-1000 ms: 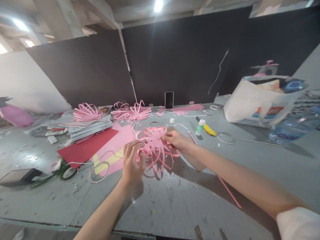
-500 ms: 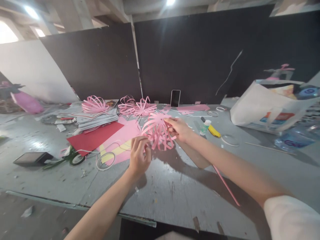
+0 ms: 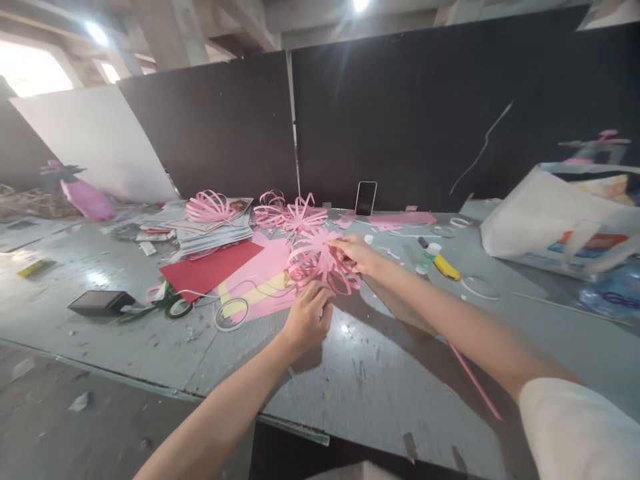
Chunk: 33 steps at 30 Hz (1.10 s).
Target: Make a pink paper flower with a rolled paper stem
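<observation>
A pink paper-strip ball (image 3: 320,252), with looped strips spreading from its top, is held above the grey table. The fingers of my right hand (image 3: 354,253) pinch it at its upper right. My left hand (image 3: 311,315) is at its lower edge with fingers curled together; whether a strip is between them is hidden. Behind it sit other pink strip shapes (image 3: 303,215), and one more pink strip shape (image 3: 209,207) rests on a stack of printed papers (image 3: 215,235). Pink sheets (image 3: 270,260) and a red sheet (image 3: 213,268) lie to the left.
Scissors (image 3: 170,303), a white ring (image 3: 231,315) and a dark box (image 3: 100,302) are at left. A phone (image 3: 365,199) stands at the back. To the right are a glue stick (image 3: 428,259), a yellow tool (image 3: 447,267) and a white bag (image 3: 555,233).
The camera view has turned slightly left. My left hand has moved right and down along the ball's lower edge; my right hand still holds the ball.
</observation>
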### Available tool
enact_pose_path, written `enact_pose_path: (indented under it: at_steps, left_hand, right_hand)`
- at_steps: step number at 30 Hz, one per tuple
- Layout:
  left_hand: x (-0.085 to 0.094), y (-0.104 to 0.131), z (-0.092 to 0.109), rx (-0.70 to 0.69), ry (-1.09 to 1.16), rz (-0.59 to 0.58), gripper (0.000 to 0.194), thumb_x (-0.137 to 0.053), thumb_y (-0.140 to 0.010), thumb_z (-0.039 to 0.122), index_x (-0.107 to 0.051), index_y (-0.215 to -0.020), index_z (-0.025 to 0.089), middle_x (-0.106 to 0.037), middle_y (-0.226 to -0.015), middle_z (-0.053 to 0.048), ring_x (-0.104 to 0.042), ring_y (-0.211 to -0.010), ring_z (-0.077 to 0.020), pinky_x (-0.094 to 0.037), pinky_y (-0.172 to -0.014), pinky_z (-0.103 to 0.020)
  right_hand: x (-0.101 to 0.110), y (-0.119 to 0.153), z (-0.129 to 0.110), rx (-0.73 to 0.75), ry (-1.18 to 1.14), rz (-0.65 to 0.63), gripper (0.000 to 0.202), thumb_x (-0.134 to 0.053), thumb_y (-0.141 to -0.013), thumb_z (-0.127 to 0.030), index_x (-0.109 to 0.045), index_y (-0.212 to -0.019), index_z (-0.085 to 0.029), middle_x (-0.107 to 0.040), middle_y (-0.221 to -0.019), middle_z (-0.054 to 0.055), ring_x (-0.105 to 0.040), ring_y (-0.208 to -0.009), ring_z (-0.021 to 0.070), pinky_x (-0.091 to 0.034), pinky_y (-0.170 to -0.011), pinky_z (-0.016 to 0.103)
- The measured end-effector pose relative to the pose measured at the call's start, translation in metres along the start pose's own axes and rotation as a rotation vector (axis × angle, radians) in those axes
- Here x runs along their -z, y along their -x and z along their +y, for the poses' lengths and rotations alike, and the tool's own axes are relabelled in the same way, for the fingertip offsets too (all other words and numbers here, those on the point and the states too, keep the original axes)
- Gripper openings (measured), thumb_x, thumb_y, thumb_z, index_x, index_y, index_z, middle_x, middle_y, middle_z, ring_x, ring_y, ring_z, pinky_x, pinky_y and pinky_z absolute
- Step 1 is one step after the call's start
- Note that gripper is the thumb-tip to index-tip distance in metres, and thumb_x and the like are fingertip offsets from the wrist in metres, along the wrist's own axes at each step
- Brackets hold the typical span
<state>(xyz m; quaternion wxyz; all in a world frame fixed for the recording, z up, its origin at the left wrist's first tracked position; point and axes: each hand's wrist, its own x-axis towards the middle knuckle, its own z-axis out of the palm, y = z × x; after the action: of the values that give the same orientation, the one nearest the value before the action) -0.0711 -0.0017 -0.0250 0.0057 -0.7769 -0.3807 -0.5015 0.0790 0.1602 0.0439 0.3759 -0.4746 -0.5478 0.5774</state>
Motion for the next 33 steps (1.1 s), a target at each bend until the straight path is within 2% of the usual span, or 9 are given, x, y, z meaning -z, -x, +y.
enact_pose_path:
  at_steps: [6, 11, 15, 19, 24, 27, 29, 33]
  left_hand:
    - [-0.003, 0.002, 0.004, 0.003, 0.027, -0.114, 0.027, -0.048, -0.092, 0.000, -0.063, -0.098, 0.021, -0.069, -0.099, -0.008, -0.069, -0.093, -0.0210, -0.057, -0.082, -0.032]
    - [-0.003, 0.003, 0.005, 0.019, 0.029, -0.144, 0.024, -0.048, -0.094, 0.002, -0.063, -0.098, 0.020, -0.068, -0.099, -0.008, -0.067, -0.086, -0.0190, -0.056, -0.077, -0.031]
    - [-0.003, 0.003, 0.004, 0.019, 0.031, -0.143, 0.024, -0.048, -0.094, 0.002, -0.063, -0.097, 0.020, -0.069, -0.101, -0.009, -0.068, -0.091, -0.0201, -0.057, -0.081, -0.032]
    - [-0.004, 0.003, 0.003, 0.016, 0.029, -0.147, 0.024, -0.047, -0.095, 0.002, -0.062, -0.094, 0.020, -0.067, -0.097, -0.008, -0.067, -0.090, -0.0205, -0.056, -0.081, -0.032]
    - [-0.004, 0.003, 0.003, 0.028, 0.024, -0.157, 0.023, -0.048, -0.095, 0.002, -0.062, -0.093, 0.020, -0.067, -0.097, -0.008, -0.066, -0.090, -0.0206, -0.056, -0.081, -0.032]
    - [-0.004, 0.003, 0.004, 0.028, 0.025, -0.154, 0.023, -0.048, -0.095, 0.002, -0.062, -0.093, 0.020, -0.067, -0.098, -0.008, -0.066, -0.090, -0.0205, -0.055, -0.081, -0.033]
    - [-0.004, 0.003, 0.003, 0.023, 0.028, -0.149, 0.023, -0.049, -0.095, 0.002, -0.063, -0.093, 0.019, -0.067, -0.099, -0.008, -0.066, -0.090, -0.0202, -0.055, -0.081, -0.033]
    - [-0.004, 0.002, 0.003, -0.005, 0.026, -0.122, 0.023, -0.048, -0.096, 0.001, -0.062, -0.091, 0.019, -0.067, -0.095, -0.008, -0.064, -0.090, -0.0214, -0.055, -0.082, -0.034]
  right_hand:
    - [0.013, -0.002, 0.013, -0.021, 0.069, 0.016, 0.028, -0.081, -0.093, -0.029, -0.064, -0.073, -0.018, -0.052, -0.052, -0.004, -0.039, -0.040, 0.0069, -0.023, -0.036, 0.019]
    - [0.019, -0.002, 0.013, 0.041, 0.112, 0.012, 0.032, -0.088, -0.087, -0.032, -0.064, -0.073, -0.017, -0.055, -0.056, -0.005, -0.047, -0.044, 0.0066, -0.033, -0.040, 0.016]
    - [0.020, -0.002, 0.015, 0.064, 0.116, -0.018, 0.036, -0.090, -0.084, -0.035, -0.061, -0.069, -0.019, -0.045, -0.049, -0.009, -0.037, -0.040, 0.0056, -0.026, -0.037, 0.016]
    - [0.021, -0.001, 0.017, 0.070, 0.108, -0.048, 0.031, -0.090, -0.083, -0.039, -0.067, -0.078, -0.019, -0.048, -0.050, -0.009, -0.034, -0.037, 0.0061, -0.021, -0.035, 0.018]
    - [0.025, 0.006, 0.011, 0.049, 0.144, -0.114, 0.029, -0.089, -0.083, -0.035, -0.067, -0.073, -0.018, -0.050, -0.046, -0.006, -0.035, -0.034, 0.0063, -0.018, -0.034, 0.019]
    - [0.027, 0.010, 0.004, 0.054, 0.174, -0.128, 0.023, -0.089, -0.083, -0.032, -0.073, -0.080, -0.016, -0.055, -0.048, -0.005, -0.041, -0.033, 0.0075, -0.020, -0.034, 0.019]
    - [0.030, 0.009, 0.001, 0.060, 0.219, -0.115, 0.021, -0.089, -0.084, -0.032, -0.076, -0.085, -0.016, -0.059, -0.050, -0.003, -0.050, -0.035, 0.0105, -0.022, -0.033, 0.019]
    - [0.040, 0.000, -0.004, 0.068, 0.347, -0.045, 0.024, -0.090, -0.083, -0.031, -0.072, -0.074, -0.018, -0.061, -0.051, 0.000, -0.063, -0.040, 0.0177, -0.029, -0.032, 0.020]
